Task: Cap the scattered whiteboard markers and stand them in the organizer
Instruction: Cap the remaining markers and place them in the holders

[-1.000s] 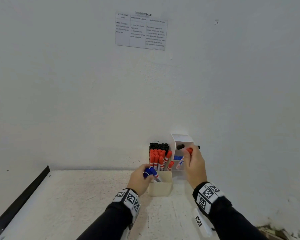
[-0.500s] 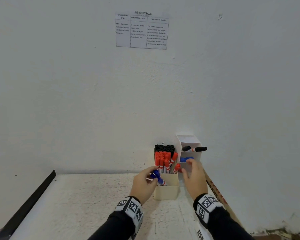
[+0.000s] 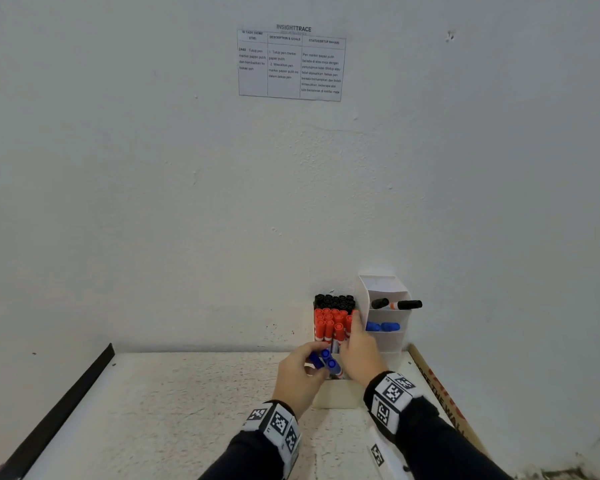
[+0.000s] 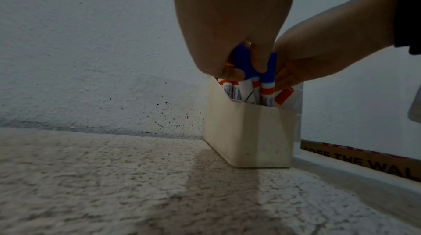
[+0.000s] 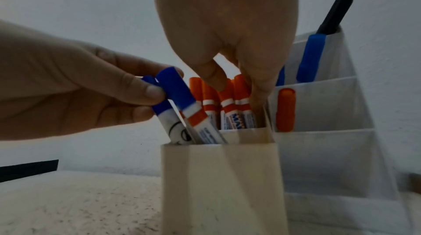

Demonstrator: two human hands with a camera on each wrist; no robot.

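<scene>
Gripping two blue-capped markers [image 5: 175,95] by their caps, our left hand [image 3: 300,375] curls thumb and fingers round them while their barrels stand slanted in the front compartment of the cream organizer [image 5: 223,176]. Our right hand [image 3: 359,351] holds nothing that we can see; its fingers [image 5: 257,95] reach loosely down among the red-capped markers [image 5: 230,98] standing in the compartment behind.

We judge these markers light, stiff and smooth, the plastic a little slippery, so the cap with its slight step at the collar is the sure place to pinch; a capped marker takes a knock without harm, though a loose cap could pull off if we lift by it alone.

We work on a pale speckled table [image 3: 187,410] pushed against a rough white wall [image 3: 153,202], with a printed sheet [image 3: 290,64] taped high up. Just beside the organizer stands a white tiered holder [image 3: 385,337] with blue and black markers, and a cardboard strip [image 3: 440,393] leans at the right edge
</scene>
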